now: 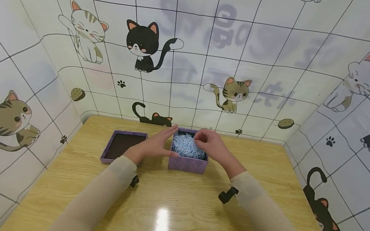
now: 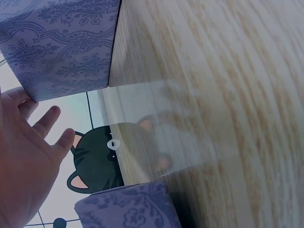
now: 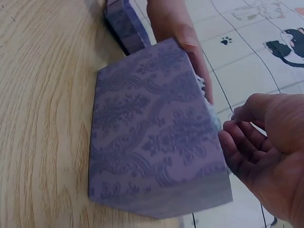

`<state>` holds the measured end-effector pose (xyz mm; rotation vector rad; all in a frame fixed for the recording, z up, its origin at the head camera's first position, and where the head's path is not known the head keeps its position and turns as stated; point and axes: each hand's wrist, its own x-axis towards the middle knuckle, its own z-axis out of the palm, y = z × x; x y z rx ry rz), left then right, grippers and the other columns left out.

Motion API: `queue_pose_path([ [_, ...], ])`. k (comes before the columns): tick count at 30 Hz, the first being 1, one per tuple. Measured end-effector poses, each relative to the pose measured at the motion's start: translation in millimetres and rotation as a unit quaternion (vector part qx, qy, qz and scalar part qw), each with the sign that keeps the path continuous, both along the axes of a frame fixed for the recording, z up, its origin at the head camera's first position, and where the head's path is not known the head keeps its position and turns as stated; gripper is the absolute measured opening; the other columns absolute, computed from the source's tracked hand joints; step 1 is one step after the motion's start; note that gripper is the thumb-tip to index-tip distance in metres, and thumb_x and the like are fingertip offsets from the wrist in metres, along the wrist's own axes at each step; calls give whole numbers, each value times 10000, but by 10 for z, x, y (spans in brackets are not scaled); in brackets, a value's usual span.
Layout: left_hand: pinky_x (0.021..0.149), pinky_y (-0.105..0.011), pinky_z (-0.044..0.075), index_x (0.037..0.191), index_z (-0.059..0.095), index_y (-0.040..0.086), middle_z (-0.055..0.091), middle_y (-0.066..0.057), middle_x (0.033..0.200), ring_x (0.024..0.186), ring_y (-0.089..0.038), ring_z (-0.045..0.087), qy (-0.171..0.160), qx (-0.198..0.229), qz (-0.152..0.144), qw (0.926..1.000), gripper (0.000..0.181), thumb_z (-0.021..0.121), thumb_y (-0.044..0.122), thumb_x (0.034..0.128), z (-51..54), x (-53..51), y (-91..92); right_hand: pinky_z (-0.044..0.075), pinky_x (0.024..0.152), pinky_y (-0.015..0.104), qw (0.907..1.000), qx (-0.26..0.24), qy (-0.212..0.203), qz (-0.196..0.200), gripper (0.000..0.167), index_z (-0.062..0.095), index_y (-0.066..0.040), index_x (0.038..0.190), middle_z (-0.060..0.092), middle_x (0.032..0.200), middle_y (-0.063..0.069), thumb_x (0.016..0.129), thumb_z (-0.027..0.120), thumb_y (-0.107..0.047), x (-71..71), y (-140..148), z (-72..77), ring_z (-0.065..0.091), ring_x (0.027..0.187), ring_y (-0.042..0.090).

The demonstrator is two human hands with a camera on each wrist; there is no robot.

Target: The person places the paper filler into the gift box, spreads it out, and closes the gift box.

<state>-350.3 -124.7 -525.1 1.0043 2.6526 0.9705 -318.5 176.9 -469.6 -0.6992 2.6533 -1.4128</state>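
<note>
A purple patterned box holds pale blue shredded filler. My left hand spans its left side, fingers extended toward the back corner and thumb at the front rim; in the left wrist view that hand has fingertips by the patterned box wall. Over the right part of the filler, my right hand has its fingers bent. From the right wrist, thumb and index finger of this hand pinch a tiny pale, translucent bit beside the box. What that bit is cannot be told for certain.
The purple box lid, dark inside, lies left of the box on the wooden table. A white sheet with cat drawings stands behind the table and on both sides.
</note>
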Motion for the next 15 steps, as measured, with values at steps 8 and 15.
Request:
queue_pose_path([
  [8,1306,-641,257,1801,151,182,60,43,1865,1699,-307,145,74,-46,-80,9999,1186,807,672,942,-1,-3,1,602,847,388,9973,579,-95,439,78,760,-65,1140,748,1066,37,1064,746,-74,-110,-310,-55,702,965,195],
  [15,1290,-675,268,1800,151,173,71,-14,1870,1697,-337,145,66,31,-104,9999,1190,792,696,944,15,9,-10,609,932,421,9877,1299,-473,732,225,758,-92,1284,745,1175,27,1063,773,-132,-207,-461,-66,714,1063,193],
])
